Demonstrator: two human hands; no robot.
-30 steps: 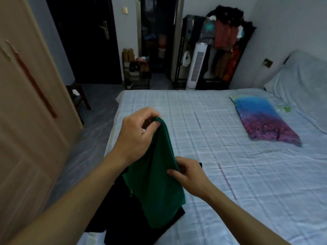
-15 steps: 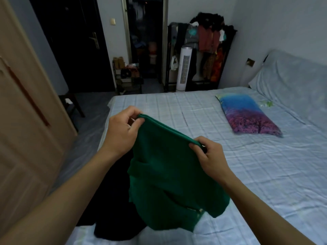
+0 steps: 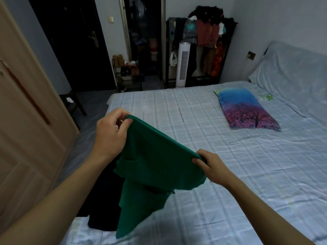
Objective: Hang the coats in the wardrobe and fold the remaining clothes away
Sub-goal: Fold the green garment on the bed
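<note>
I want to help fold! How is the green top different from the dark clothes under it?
The green top is held up in the air, pinched by the left hand and the right hand; the dark clothes lie on the bed, untouched. The green top is bright; the dark clothes look nearly black. Both are at the bed's near corner.

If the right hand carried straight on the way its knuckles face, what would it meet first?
Probably the bare checked sheet of the bed: the right hand, pinching the green garment, faces up-left across it. Depth is unclear.
</note>
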